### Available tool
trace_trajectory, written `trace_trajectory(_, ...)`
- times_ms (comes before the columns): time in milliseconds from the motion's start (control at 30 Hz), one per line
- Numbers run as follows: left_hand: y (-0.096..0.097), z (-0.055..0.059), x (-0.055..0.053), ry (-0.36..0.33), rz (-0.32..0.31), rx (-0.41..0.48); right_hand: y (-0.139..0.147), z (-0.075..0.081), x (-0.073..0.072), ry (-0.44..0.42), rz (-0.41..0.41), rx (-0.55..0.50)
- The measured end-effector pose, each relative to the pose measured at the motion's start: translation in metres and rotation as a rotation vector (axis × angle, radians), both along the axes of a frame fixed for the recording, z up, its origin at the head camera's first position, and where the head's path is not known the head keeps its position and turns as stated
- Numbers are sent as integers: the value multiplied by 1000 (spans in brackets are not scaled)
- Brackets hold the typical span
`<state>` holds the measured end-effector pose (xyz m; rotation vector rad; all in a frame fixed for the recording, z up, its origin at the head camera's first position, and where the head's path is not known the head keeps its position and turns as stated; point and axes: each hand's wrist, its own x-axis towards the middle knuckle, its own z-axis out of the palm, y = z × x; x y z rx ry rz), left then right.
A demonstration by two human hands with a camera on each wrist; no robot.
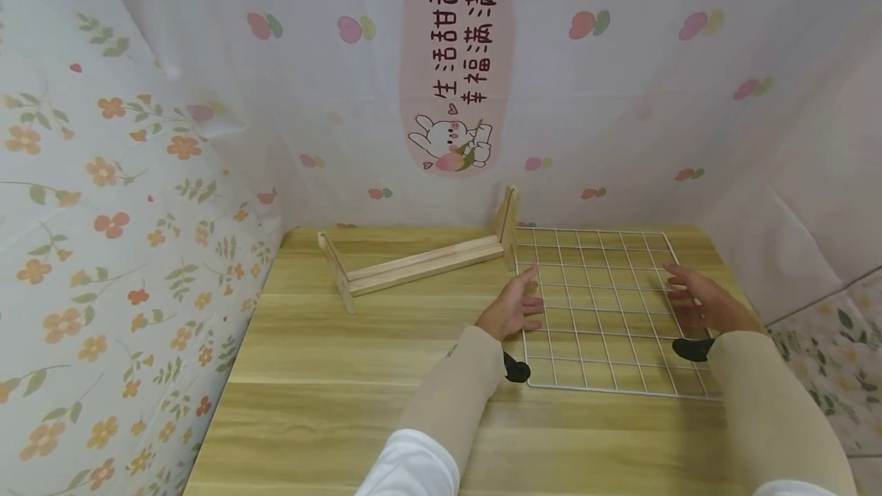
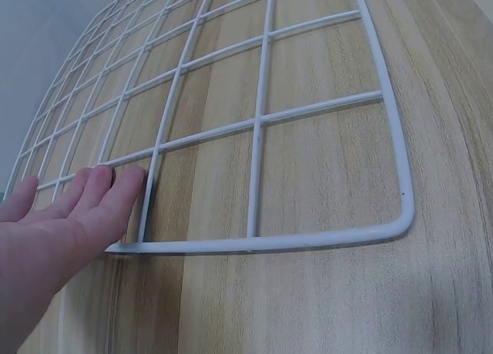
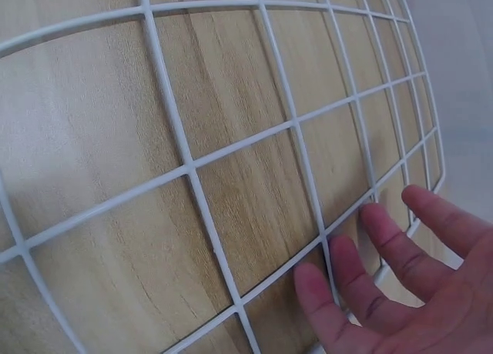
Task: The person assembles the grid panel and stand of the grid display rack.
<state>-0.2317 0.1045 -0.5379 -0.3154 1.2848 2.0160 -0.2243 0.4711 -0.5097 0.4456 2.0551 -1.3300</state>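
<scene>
A white wire grid panel [image 1: 595, 310] lies flat on the right part of the wooden table. My left hand [image 1: 513, 308] is at its left edge, with the fingers loosely extended over the border wire. In the left wrist view the fingertips [image 2: 131, 178] reach past that wire, right at the crossing bars. On the opposite side, my right hand [image 1: 710, 301] is at the panel's right edge, thumb and fingers spread. Its fingertips [image 3: 312, 281] overlap the outer squares in the right wrist view. Neither hand curls round a wire.
A light wooden stand [image 1: 427, 260], a long bar with an upright piece at each end, stands at the back, its right end close to the panel's back left corner. Patterned cloth [image 1: 331, 98] hangs behind the wood-grain table [image 1: 310, 404] and along both sides.
</scene>
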Motion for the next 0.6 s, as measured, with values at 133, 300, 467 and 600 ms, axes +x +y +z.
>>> trace_trajectory(133, 0, 2, -1, 15, -7, -14, 2, -1, -1, -1, -18, -6)
trace_trajectory(300, 0, 2, -1, 34, -17, -16, 6, -1, -2, 4, -24, -15)
trace_trajectory(467, -1, 1, 2, 43, -33, -11, 8, 0, 1, 11, -7, -6)
trace_trajectory(600, -1, -5, 7, 41, -35, 0, 14, -7, 3, -6, -30, -12)
